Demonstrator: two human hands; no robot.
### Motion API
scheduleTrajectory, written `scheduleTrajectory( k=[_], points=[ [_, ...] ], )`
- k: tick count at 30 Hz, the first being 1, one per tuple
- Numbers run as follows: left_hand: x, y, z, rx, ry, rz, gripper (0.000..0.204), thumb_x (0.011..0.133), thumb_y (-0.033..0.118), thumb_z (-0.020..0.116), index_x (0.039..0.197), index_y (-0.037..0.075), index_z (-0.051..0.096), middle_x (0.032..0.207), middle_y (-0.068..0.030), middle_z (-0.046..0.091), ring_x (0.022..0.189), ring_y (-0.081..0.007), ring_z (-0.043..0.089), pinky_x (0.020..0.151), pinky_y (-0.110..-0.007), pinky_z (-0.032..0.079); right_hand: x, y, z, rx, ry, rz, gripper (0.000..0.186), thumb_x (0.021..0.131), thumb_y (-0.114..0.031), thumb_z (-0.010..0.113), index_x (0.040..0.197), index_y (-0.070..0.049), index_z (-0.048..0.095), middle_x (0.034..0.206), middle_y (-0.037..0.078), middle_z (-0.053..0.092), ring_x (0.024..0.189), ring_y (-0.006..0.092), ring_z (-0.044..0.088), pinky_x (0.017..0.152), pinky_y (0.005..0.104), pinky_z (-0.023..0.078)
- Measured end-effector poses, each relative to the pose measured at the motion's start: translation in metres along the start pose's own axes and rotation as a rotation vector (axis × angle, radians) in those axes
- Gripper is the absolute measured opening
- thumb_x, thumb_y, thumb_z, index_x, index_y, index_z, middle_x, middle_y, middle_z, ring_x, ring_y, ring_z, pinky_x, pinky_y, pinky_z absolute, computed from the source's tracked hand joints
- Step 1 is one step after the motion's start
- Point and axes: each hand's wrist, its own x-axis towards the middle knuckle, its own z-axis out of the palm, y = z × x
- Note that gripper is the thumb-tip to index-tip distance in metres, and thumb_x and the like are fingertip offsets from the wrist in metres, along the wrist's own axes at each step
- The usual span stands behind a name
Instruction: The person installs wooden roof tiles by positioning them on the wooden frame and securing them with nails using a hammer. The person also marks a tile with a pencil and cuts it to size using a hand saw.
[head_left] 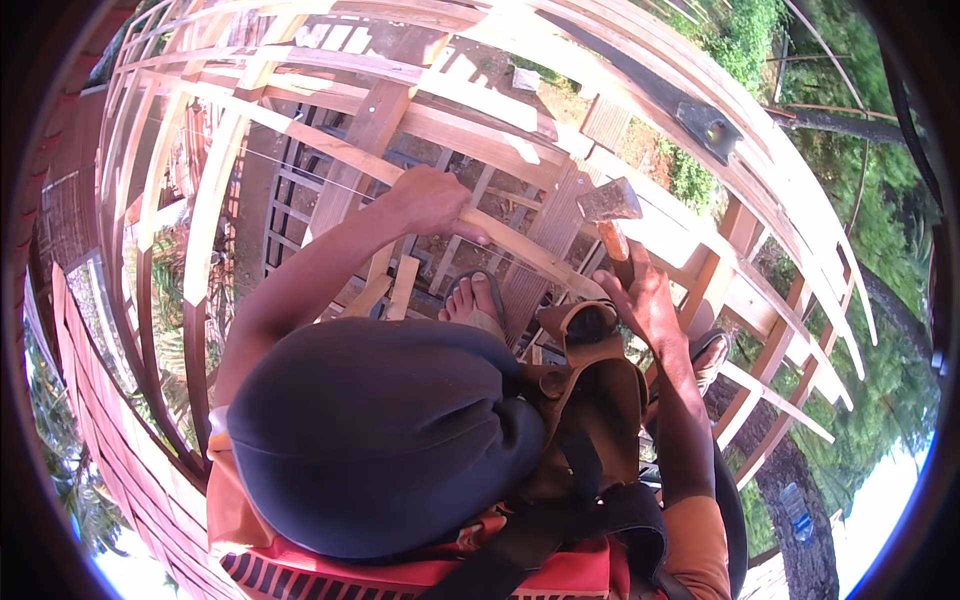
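My left hand (432,202) is closed around a long, narrow wooden batten (330,150), its thumb along the near side. The batten slants down from the far left to just beside my right hand. My right hand (645,300) grips a hatchet by its orange-brown wooden handle (614,245). The hatchet's worn metal head (608,200) points up and away, above the timber. A brown leather tool pouch (600,385) hangs just below my right hand. A dark blue rounded cloth shape (370,430) hides much of the lower middle.
Open timber framing surrounds me, with thick rafters (365,135) and gaps down to the ground. My sandalled feet (478,298) stand among the timbers. A dark handsaw (708,130) lies across the far right beams. Short wood offcuts (402,287) rest near my left foot; trees (880,380) stand right.
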Motion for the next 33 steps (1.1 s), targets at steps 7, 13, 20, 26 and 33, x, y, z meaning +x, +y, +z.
scheduleTrajectory(
  k=[7, 13, 20, 26, 33],
  points=[
    [0.015, 0.023, -0.011, -0.02, 0.021, 0.072, 0.088, 0.072, 0.089, 0.054, 0.073, 0.002, 0.073, 0.072, -0.0156, 0.07, 0.073, -0.0391, 0.071, 0.062, -0.048, 0.056, 0.019, -0.015, 0.032, -0.001, -0.008, 0.059, 0.064, 0.076, -0.015, 0.083, 0.13, -0.001, 0.051, 0.097, 0.018, 0.07, 0.087, 0.0359, 0.07, 0.076, 0.0444, 0.055],
    [0.015, 0.02, 0.048, -0.065, 0.2, 0.061, 0.089, 0.069, 0.09, 0.056, 0.074, 0.002, 0.073, 0.072, -0.0151, 0.071, 0.074, -0.0379, 0.072, 0.063, -0.048, 0.057, 0.024, 0.01, 0.042, -0.011, -0.278, -0.062, 0.052, 0.081, -0.014, 0.079, 0.121, 0.001, 0.05, 0.095, 0.021, 0.069, 0.09, 0.0404, 0.069, 0.076, 0.0496, 0.051],
    [-0.002, 0.015, 0.015, -0.104, 0.019, -0.006, 0.088, 0.071, 0.088, 0.056, 0.082, 0.004, 0.075, 0.079, -0.0163, 0.072, 0.079, -0.0375, 0.072, 0.067, -0.048, 0.058, 0.033, -0.006, 0.049, -0.092, -0.177, -0.094, 0.049, 0.087, -0.017, 0.074, 0.124, 0.001, 0.047, 0.096, 0.027, 0.066, 0.093, 0.049, 0.065, 0.077, 0.0532, 0.05],
    [-0.015, 0.008, 0.015, -0.067, -0.043, -0.074, 0.082, 0.076, 0.085, 0.055, 0.088, 0.006, 0.076, 0.083, -0.016, 0.073, 0.082, -0.0377, 0.073, 0.069, -0.049, 0.058, 0.047, -0.01, 0.061, -0.116, -0.27, -0.087, 0.048, 0.085, -0.02, 0.077, 0.116, 0.003, 0.049, 0.099, 0.032, 0.063, 0.096, 0.0526, 0.062, 0.077, 0.0555, 0.048],
    [0.002, -0.004, 0.02, -0.038, 0.041, 0.024, 0.088, 0.087, 0.082, 0.043, 0.075, 0.0, 0.072, 0.071, -0.0203, 0.069, 0.074, -0.0405, 0.07, 0.067, -0.051, 0.056, 0.056, -0.006, 0.054, -0.064, -0.277, -0.098, 0.057, 0.084, -0.03, 0.08, 0.121, 0.0, 0.049, 0.092, 0.025, 0.067, 0.09, 0.0443, 0.067, 0.077, 0.0506, 0.051]
  ],
)
